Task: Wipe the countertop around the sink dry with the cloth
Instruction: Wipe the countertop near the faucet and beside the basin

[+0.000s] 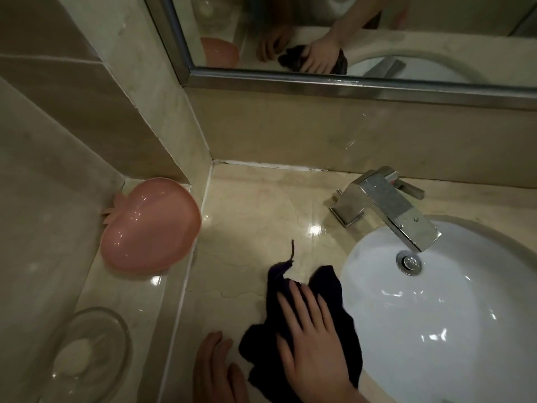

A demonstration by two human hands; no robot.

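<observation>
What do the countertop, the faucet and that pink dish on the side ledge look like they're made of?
Countertop: polished beige stone, probably marble; faint veins and sharp light glints.
Faucet: chrome-plated metal; mirror-like, angular, spotted with dull marks.
Pink dish: glossy moulded plastic, apparently; uniform colour, soft highlights, fruit-like shape with a leaf tab.

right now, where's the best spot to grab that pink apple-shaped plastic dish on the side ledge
Take the pink apple-shaped plastic dish by its rounded rim nearest the beige marble countertop, coming from the right. That edge overhangs the ledge, and walls close off its far side.
</observation>
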